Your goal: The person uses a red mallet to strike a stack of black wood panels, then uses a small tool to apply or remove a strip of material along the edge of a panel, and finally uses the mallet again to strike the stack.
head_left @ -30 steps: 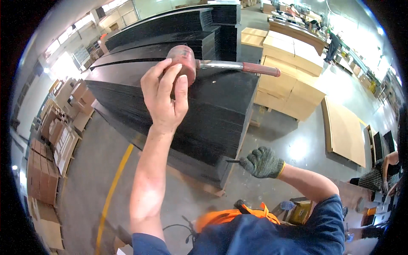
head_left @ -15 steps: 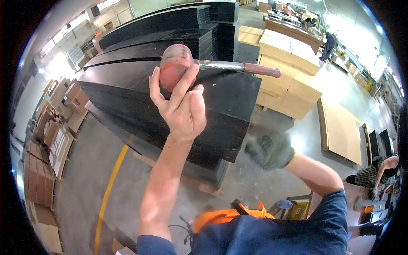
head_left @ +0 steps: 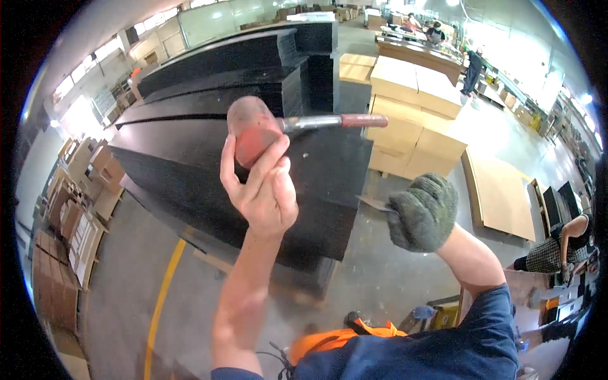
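Left hand point(head_left: 263, 190) hides mallet point(head_left: 253, 130) head's underside; gloved right hand point(head_left: 423, 212) blurred.

Rubber, knit cloth and matt black board.

The mallet point(head_left: 253, 130) has a dull reddish rubber head and a metal shaft; at 3 o'clock of it, the right hand point(head_left: 423, 211) wears a rough grey-green knitted glove. The black panels point(head_left: 209, 152) look smooth and matt, the floor point(head_left: 126, 285) like bare concrete.
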The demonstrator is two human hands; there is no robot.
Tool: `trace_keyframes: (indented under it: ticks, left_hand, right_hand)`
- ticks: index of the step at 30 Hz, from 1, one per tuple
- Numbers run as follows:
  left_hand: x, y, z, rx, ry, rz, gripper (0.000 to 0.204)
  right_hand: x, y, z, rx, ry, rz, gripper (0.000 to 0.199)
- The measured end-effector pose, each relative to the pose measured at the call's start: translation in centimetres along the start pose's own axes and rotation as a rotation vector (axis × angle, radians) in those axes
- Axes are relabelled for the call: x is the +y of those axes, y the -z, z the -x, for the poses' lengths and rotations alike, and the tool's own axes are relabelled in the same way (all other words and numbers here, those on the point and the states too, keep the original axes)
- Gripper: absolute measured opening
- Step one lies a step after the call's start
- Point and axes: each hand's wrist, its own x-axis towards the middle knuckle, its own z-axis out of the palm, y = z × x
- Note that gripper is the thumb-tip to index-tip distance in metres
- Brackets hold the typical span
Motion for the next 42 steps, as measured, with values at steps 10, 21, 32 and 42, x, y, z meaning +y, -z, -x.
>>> trace_keyframes:
  ticks: [10, 21, 32, 42]
  left_hand:
    - [-0.2, -0.4, 0.6, 0.074, 0.028, -0.057, 0.037]
    - [0.3, -0.2, 0.9, 0.018, 0.032, -0.046, 0.046]
    - [0.1, -1.0, 1.4, 0.25, -0.006, -0.215, 0.017]
    - [-0.5, -0.4, 0.5, 0.04, -0.034, 0.003, 0.021]
  right_hand:
    - [-2.1, 0.6, -1.7, 0.205, -0.299, -0.372, 0.007]
    - [9.1, -7.8, -8.1, 0.195, -0.861, -0.34, 0.031]
    - [10.7, -8.8, -11.1, -0.291, -0.688, 0.024, 0.049]
    - [3.3, -4.3, -16.5, -0.61, -0.673, -0.088, 0.069]
